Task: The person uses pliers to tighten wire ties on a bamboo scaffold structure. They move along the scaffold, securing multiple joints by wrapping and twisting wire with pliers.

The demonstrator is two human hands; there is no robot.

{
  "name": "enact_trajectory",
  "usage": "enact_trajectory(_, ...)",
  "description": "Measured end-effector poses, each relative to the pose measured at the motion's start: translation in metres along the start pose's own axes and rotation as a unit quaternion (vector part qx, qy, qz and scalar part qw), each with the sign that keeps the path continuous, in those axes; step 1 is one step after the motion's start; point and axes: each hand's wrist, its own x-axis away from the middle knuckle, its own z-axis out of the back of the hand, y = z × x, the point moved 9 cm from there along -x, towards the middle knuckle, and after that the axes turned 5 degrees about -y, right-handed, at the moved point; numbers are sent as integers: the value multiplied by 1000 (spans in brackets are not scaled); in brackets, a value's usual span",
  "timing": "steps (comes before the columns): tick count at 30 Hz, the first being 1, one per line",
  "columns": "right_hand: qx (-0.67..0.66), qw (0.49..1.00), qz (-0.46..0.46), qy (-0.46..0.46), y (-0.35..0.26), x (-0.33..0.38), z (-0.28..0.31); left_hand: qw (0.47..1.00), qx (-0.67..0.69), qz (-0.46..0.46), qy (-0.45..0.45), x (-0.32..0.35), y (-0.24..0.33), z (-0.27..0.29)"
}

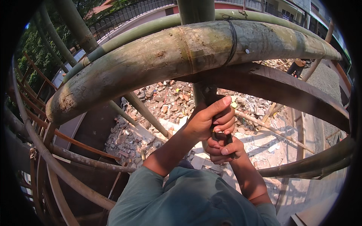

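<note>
Both of my hands are closed round a dark long-handled tool [228, 139], one above the other. My left hand [213, 116] grips its upper part with the thumb stretched along it. Below, my right hand [225, 149] wraps round the lower part. The tool's dark upper end reaches the shadow under a thick horizontal bamboo pole [151, 56]; its exact kind I cannot make out. Black wire [233, 41] loops round that pole, close to an upright bamboo pole [197, 10]. A dark wooden beam [286, 84] runs beneath it to the right.
Broken bricks and rubble [162, 103] cover the ground far below. A thinner green bamboo pole [139, 32] lies behind the thick one. More bamboo [75, 177] curves along the left, and another pole [309, 164] crosses at right. Another person [298, 67] is partly visible at far right.
</note>
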Motion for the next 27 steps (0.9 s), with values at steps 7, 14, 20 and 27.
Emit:
enact_trajectory(7, 811, 471, 185, 294, -78, 34, -96, 963, -57, -100, 243, -7, 6, 2)
enact_trajectory(14, 759, 390, 52, 519, -75, 58, -36, 930, -124, -158, 309, 2, 2, 12)
enact_trajectory(20, 545, 755, 33, 363, -48, 39, -13, 986, -46, -126, 101, -9, 8, 7)
enact_trajectory(27, 85, 986, -32, 141, -12, 41, -36, 987, 25, -156, -12, -1, -5, -14)
